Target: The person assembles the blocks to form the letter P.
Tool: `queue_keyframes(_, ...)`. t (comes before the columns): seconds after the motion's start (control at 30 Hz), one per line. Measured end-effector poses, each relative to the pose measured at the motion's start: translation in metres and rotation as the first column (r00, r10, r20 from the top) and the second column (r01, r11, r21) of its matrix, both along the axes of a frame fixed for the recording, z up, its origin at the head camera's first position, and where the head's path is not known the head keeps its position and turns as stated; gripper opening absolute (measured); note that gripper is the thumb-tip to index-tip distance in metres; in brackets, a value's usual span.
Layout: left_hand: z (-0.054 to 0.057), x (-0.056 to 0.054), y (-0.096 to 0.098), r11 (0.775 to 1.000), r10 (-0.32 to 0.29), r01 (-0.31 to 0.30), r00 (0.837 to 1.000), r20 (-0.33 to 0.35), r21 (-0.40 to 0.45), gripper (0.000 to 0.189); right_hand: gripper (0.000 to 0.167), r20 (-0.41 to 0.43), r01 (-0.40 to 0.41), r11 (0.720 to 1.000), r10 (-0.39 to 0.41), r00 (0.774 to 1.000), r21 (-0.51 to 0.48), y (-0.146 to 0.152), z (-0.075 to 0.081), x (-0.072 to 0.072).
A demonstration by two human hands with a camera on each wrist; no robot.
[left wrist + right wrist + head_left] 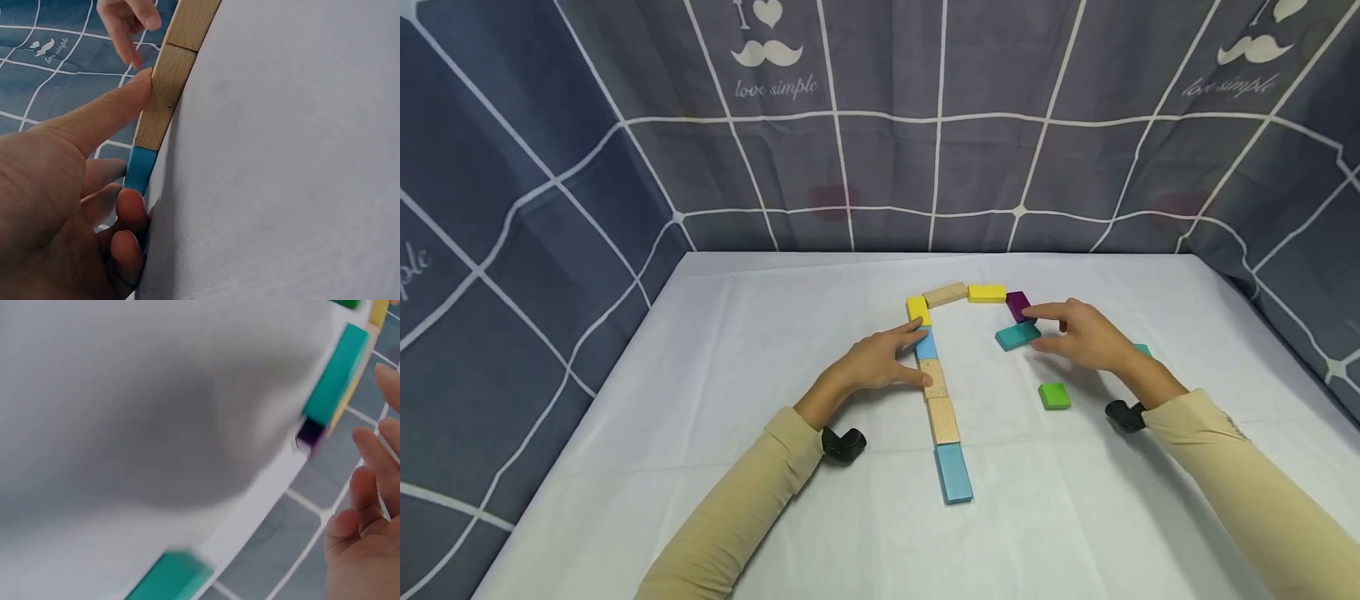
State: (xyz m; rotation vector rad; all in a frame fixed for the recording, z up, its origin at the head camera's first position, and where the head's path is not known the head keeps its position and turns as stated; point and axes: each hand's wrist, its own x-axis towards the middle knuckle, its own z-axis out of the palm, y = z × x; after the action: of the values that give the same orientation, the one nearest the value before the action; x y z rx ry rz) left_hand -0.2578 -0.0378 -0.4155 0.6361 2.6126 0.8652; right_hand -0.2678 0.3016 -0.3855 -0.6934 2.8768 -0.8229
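A row of flat blocks runs down the white table: a yellow block (918, 310), a blue block (927, 343), two plain wooden blocks (943, 420) and a larger blue block (953, 473). My left hand (877, 360) rests along the row's left side, fingers by the blue block and thumb touching a wooden block (165, 100). My right hand (1081, 337) hovers with loosely bent fingers beside a teal block (1017, 336) and a purple block (1018, 306). In the right wrist view its fingers (375, 456) look apart from the teal block (337, 375).
Another wooden block (946, 294) and a yellow block (987, 293) curve across the far end toward the purple one. A green block (1055, 396) lies right of the row. A second teal block (1142, 349) is mostly hidden behind the right wrist. A grid-patterned curtain (887, 167) surrounds the table.
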Motion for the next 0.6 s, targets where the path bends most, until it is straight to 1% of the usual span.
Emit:
queue_keyframes(0.13,0.001,0.001,-0.001,1.000,0.003,-0.003,1.000,0.000,0.001,0.085,0.050,0.003,0.084,0.996,-0.084,0.996,0.025,0.022,0.007,0.010)
queue_keyframes(0.27,0.000,0.001,0.000,1.000,-0.001,0.001,1.000,0.005,0.007,0.085,0.051,-0.001,0.161,0.986,-0.161,0.987,0.045,0.054,0.006,0.020)
queue_keyframes(0.4,-0.001,0.001,0.000,1.000,-0.001,0.001,1.000,0.002,0.006,0.085,0.055,0.021,0.219,0.973,-0.221,0.975,0.073,0.085,0.001,0.032)
queue_keyframes(0.5,-0.001,0.001,0.000,1.000,0.001,-0.001,1.000,0.002,0.009,0.085,0.056,0.007,0.240,0.968,-0.241,0.970,0.078,0.104,-0.007,0.039)
queue_keyframes(0.6,0.000,0.002,0.000,1.000,0.003,-0.004,1.000,0.006,0.014,0.085,0.056,-0.031,0.251,0.966,-0.249,0.968,0.059,0.116,-0.014,0.044)
